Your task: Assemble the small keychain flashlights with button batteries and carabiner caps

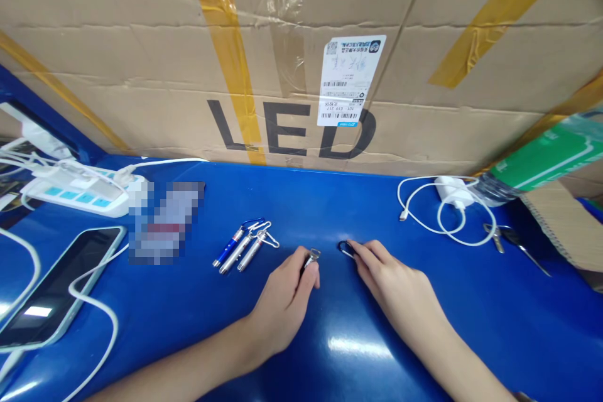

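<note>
My left hand point(288, 292) is closed round a small black keychain penlight point(308, 259), whose metal ring end sticks up between thumb and forefinger. Most of its body is hidden in the fingers. Just to the right, my right hand point(389, 273) pinches a black carabiner clip point(345, 248) close to the blue table top. The clip and the penlight are apart. Left of my hands lie three more penlights side by side: a blue one point(228, 247) and two silver ones, a middle one point(236, 254) and a right one point(250, 252), each with a carabiner at its upper end.
A big cardboard box point(164, 75) stands along the back of the blue table point(301, 201). At left are a phone point(61, 289), a power strip point(103, 201) and white cables. To the right lie a white charger point(453, 191), keys point(513, 239) and a green-labelled bottle point(551, 154).
</note>
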The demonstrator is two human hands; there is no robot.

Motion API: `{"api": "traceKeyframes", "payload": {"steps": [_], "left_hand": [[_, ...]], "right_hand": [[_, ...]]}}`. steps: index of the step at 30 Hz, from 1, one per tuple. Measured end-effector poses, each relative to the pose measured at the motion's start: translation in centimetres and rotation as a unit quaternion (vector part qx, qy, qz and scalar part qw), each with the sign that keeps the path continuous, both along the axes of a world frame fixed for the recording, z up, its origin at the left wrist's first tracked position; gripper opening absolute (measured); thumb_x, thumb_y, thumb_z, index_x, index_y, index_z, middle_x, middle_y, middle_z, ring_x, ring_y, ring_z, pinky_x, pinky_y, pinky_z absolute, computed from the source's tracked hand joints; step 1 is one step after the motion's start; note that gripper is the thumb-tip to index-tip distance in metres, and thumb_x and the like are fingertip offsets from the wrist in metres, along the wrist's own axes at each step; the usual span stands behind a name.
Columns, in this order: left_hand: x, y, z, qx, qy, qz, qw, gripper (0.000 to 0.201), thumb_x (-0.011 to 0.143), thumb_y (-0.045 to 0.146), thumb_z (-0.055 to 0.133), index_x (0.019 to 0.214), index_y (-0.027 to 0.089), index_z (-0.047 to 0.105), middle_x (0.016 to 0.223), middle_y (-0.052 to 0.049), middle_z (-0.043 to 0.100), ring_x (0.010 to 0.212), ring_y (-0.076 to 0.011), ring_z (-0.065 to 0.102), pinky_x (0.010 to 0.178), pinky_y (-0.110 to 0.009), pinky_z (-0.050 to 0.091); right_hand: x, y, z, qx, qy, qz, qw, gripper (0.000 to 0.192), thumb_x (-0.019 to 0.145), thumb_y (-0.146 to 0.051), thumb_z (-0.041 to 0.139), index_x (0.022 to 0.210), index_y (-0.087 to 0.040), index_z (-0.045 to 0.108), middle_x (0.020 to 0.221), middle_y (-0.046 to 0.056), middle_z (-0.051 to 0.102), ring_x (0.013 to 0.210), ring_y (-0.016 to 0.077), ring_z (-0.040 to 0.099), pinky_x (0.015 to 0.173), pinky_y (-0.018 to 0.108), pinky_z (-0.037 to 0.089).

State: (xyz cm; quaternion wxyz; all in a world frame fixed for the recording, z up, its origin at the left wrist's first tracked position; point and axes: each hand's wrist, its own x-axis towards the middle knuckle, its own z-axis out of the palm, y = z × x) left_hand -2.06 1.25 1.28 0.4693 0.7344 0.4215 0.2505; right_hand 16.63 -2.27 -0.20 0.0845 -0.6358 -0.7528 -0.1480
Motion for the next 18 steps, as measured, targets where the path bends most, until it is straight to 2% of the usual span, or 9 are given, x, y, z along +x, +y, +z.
{"api": "traceKeyframes", "payload": {"steps": [3,5,7,11,13,15,18], "left_hand": [[0.0,0.0,0.0,0.004,0.008,0.002,1.0,0.03,0.095,0.029,0.026,0.074,0.02,0.044,0.068,0.001,0.049,0.061,-0.0152,0.045,0.06,-0.027,0.033],[0.1,0.0,0.1,0.002,0.016,0.004,1.0,0.029,0.095,0.029,0.026,0.074,0.02,0.043,0.068,0.001,0.049,0.061,-0.0154,0.046,0.06,-0.027,0.033],[0.1,-0.1,0.0,-0.007,0.028,0.006,1.0,0.025,0.094,0.03,0.03,0.075,0.02,0.043,0.069,0.001,0.049,0.062,-0.0159,0.046,0.06,-0.027,0.033],[0.3,0.0,-0.3,-0.02,0.017,0.011,1.0,0.017,0.09,0.03,0.04,0.076,0.021,0.038,0.069,0.002,0.049,0.063,-0.0163,0.048,0.061,-0.027,0.035],[0.4,0.0,-0.6,-0.018,-0.005,0.011,1.0,0.019,0.089,0.028,0.041,0.073,0.022,0.035,0.068,0.003,0.049,0.062,-0.0155,0.05,0.06,-0.026,0.036],[0.4,0.0,-0.8,-0.013,-0.017,0.007,1.0,0.02,0.089,0.026,0.04,0.071,0.023,0.033,0.065,0.003,0.049,0.059,-0.0143,0.049,0.057,-0.025,0.035],[0.3,-0.1,-0.9,-0.014,-0.019,0.002,1.0,0.021,0.089,0.025,0.039,0.069,0.023,0.032,0.061,0.004,0.048,0.053,-0.013,0.047,0.051,-0.023,0.033]], "right_hand": [[0.3,0.2,0.2,-0.026,0.047,-0.005,0.999,0.037,0.098,-0.027,0.028,0.109,-0.018,0.063,0.08,0.004,0.066,0.054,0.0127,0.066,0.032,0.02,0.036],[0.3,0.3,0.5,-0.056,0.117,0.002,0.992,0.033,0.096,-0.029,0.033,0.104,-0.019,0.064,0.082,0.003,0.066,0.056,0.0133,0.066,0.036,0.019,0.04],[0.1,0.3,1.0,-0.099,0.213,0.024,0.972,0.028,0.095,-0.027,0.037,0.1,-0.021,0.064,0.086,0.002,0.065,0.058,0.0124,0.066,0.043,0.02,0.046],[-0.8,0.0,1.6,-0.161,0.362,0.106,0.912,0.024,0.094,-0.02,0.041,0.102,-0.023,0.063,0.089,0.002,0.062,0.068,0.0118,0.064,0.062,0.022,0.051],[-1.2,-0.3,1.7,-0.174,0.396,0.132,0.892,0.024,0.094,-0.019,0.042,0.105,-0.024,0.063,0.089,0.002,0.062,0.071,0.0121,0.063,0.064,0.023,0.051],[-1.4,-0.5,1.7,-0.18,0.416,0.132,0.881,0.025,0.094,-0.02,0.043,0.11,-0.023,0.061,0.087,0.002,0.061,0.068,0.0117,0.062,0.06,0.022,0.05],[-1.4,-0.6,1.7,-0.171,0.412,0.128,0.886,0.028,0.094,-0.027,0.045,0.118,-0.021,0.057,0.084,0.002,0.061,0.059,0.01,0.06,0.054,0.02,0.049]]}}
